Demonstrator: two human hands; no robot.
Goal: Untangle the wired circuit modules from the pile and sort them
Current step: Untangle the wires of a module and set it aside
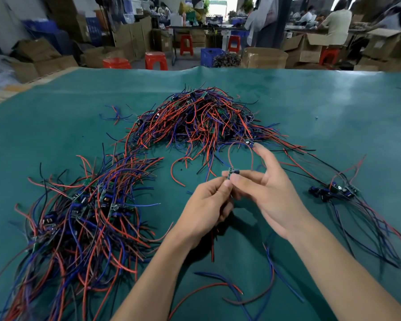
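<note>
Centre frame: left hand [208,200] and right hand [262,188] both pinch one module [232,174]. Sorted bundles lie lower left [83,212] and right [333,191]. Tangled pile [202,119] upper centre on the tabletop [56,117] remains large; judged roughly half done.

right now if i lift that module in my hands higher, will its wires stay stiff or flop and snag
Probably flop: the red wire off the module pinched by the left hand and right hand already bends in a soft loop. It looks light, being tiny between fingertips. Snagging seems likely, since the loop runs back to the tangled pile.
</note>
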